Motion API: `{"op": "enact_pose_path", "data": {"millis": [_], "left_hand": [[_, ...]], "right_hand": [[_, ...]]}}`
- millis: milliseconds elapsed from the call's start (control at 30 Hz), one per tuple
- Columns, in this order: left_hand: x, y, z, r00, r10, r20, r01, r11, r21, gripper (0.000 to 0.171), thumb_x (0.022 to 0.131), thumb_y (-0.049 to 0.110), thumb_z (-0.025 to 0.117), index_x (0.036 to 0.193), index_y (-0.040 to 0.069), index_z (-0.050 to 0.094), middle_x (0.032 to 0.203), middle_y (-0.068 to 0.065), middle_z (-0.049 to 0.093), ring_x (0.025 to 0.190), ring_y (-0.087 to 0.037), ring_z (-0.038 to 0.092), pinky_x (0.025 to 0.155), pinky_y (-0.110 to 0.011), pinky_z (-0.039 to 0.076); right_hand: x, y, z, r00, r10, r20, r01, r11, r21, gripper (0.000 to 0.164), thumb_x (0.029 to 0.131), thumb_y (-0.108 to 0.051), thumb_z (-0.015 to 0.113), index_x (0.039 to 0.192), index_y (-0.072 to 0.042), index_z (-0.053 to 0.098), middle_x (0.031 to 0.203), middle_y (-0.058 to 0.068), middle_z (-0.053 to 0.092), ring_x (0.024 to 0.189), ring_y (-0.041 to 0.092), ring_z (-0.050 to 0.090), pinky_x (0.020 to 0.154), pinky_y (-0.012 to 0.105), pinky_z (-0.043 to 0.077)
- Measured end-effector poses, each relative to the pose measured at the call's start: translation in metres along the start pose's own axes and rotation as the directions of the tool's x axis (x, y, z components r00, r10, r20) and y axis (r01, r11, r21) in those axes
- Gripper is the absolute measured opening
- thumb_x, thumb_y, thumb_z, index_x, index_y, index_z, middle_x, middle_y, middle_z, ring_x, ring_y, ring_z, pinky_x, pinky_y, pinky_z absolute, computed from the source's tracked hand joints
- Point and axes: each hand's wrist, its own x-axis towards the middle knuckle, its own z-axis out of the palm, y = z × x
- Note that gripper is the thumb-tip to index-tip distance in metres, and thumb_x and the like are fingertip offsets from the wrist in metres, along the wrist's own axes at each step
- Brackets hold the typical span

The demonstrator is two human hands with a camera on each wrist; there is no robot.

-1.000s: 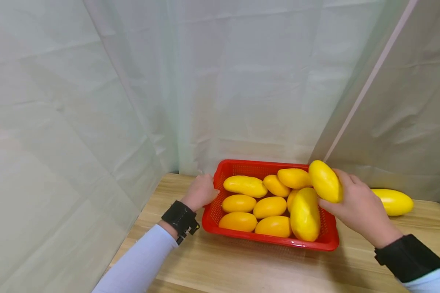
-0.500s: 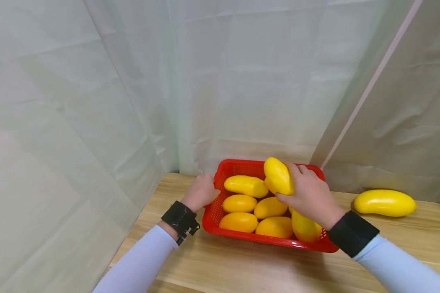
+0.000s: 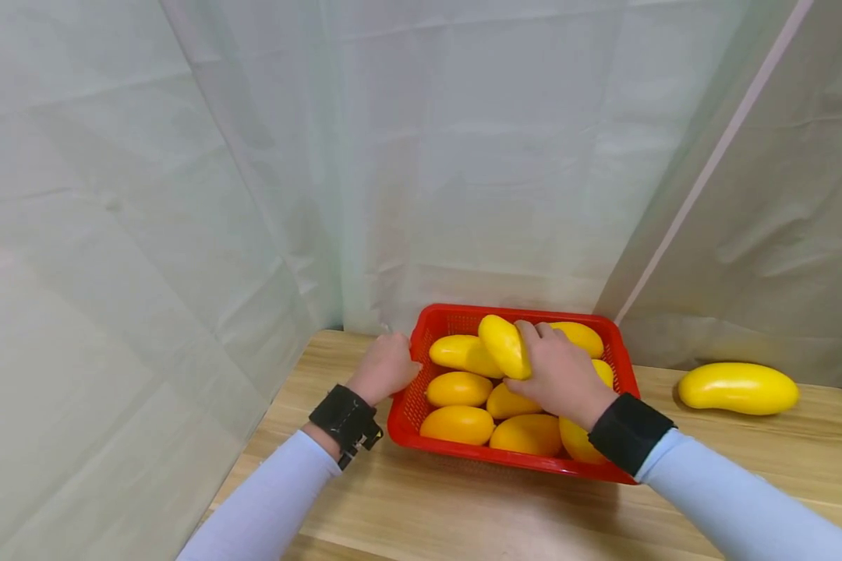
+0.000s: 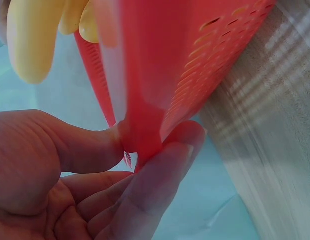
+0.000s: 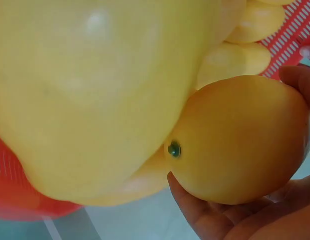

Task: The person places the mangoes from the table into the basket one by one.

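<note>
My left hand (image 3: pixel 386 368) pinches the left end of a red plastic basket (image 3: pixel 505 457); in the left wrist view, the thumb and fingers close on its red edge (image 4: pixel 150 115). Above the fruit in the basket, my right hand (image 3: pixel 561 370) grips a yellow mango (image 3: pixel 503 347), tilted over the back-left part. The right wrist view shows that mango's green stem tip (image 5: pixel 174 148) between thumb and fingers. Orange-yellow mangoes (image 3: pixel 456 425) lie in rows below. A large yellow fruit (image 5: pixel 95 90) sits close to the held mango; my right hand partly hides the basket's right half.
To the right of the basket, a long yellow fruit (image 3: pixel 739 388) lies on the wooden table (image 3: pixel 758 460). Pale sheeting (image 3: pixel 477 195) hangs behind the table and along its left side.
My right hand has carried the mango leftward from the basket's right end and lowered it toward the back-left fruit. The long fruit on the table came into full view. My left hand stayed put.
</note>
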Motion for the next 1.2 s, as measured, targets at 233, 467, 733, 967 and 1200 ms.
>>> {"op": "enact_pose_path", "data": {"millis": [233,467,733,967,1200], "left_hand": [[-0.001,0.001,0.0,1.0,-0.009,0.008,0.009,1.0,-0.017,0.026,0.081,0.021,0.071,0.096,0.002,0.061,0.07,-0.008,0.059,0.054,-0.017,0.057,0.046,-0.022,0.047],[0.0,0.001,0.001,1.0,-0.01,0.012,0.01,1.0,-0.021,0.026,0.081,0.021,0.071,0.096,0.002,0.061,0.07,-0.009,0.059,0.054,-0.018,0.057,0.046,-0.023,0.046],[0.0,0.001,0.001,1.0,0.005,0.001,-0.005,1.0,-0.003,0.025,0.081,0.021,0.07,0.095,0.002,0.062,0.068,-0.008,0.059,0.052,-0.017,0.057,0.044,-0.022,0.045],[-0.001,0.003,0.0,1.0,-0.005,0.007,0.005,1.0,-0.018,0.023,0.082,0.02,0.069,0.095,0.003,0.061,0.069,-0.008,0.059,0.054,-0.018,0.057,0.045,-0.023,0.046],[-0.001,0.004,0.0,1.0,-0.001,0.007,0.001,1.0,-0.014,0.023,0.082,0.02,0.069,0.094,0.003,0.061,0.069,-0.008,0.059,0.054,-0.018,0.057,0.046,-0.022,0.046]], "right_hand": [[0.002,-0.001,0.008,0.999,0.012,0.031,-0.013,1.0,0.008,0.096,0.065,-0.048,0.08,0.139,-0.011,0.032,0.118,0.011,0.05,0.094,0.025,0.051,0.085,0.044,0.052],[0.003,-0.002,0.011,0.999,0.019,0.051,-0.02,1.0,0.01,0.097,0.065,-0.048,0.081,0.14,-0.01,0.031,0.12,0.013,0.049,0.096,0.026,0.05,0.087,0.044,0.052],[0.008,-0.001,0.017,0.998,0.003,0.067,-0.003,1.0,-0.003,0.096,0.066,-0.049,0.08,0.138,-0.009,0.032,0.115,0.012,0.049,0.095,0.025,0.05,0.088,0.043,0.052],[0.011,-0.001,0.02,0.998,0.005,0.07,-0.003,1.0,-0.028,0.092,0.066,-0.05,0.079,0.135,-0.01,0.033,0.111,0.011,0.049,0.094,0.026,0.049,0.088,0.043,0.052],[0.011,-0.002,0.021,0.998,0.0,0.065,0.003,0.999,-0.047,0.089,0.068,-0.048,0.079,0.134,-0.006,0.035,0.111,0.014,0.051,0.096,0.028,0.049,0.086,0.044,0.052]]}}
